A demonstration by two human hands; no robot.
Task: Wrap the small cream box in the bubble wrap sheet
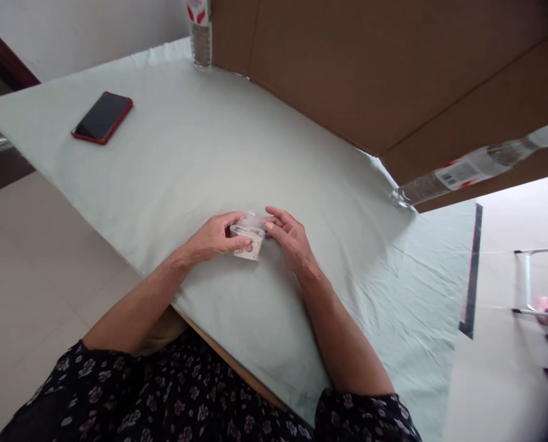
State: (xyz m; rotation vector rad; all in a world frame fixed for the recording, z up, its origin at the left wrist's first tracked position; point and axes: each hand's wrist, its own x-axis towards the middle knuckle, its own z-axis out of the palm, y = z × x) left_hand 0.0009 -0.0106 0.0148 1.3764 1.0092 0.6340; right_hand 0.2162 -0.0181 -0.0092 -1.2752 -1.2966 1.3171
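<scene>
In the head view, the small box (255, 250) with a printed front sits just above or on the pale cloth of the desk (186, 141), between the two hands; which of the two, I cannot tell. The left hand (212, 236) pinches it, thumb across the printed front and the other fingers at its far side. That is a sound hold, best with light, even pressure, since thin walls would likely bow if squeezed. The clear flap (253, 220) rises just beyond the fingers of the left hand, over the box's top. At its right edge is the right hand (294, 242), thumb and fingertips close together, one finger spread away above them; whether they pinch the flap or only touch it, I cannot tell. Good handling here calls for small fingertip movements near that edge, with the left thumb bracing the front so the box doesn't twist. Tilting it little seems wise, as its contents are hidden. Beyond the left fingers, well apart, lies a phone (102, 118).
</scene>
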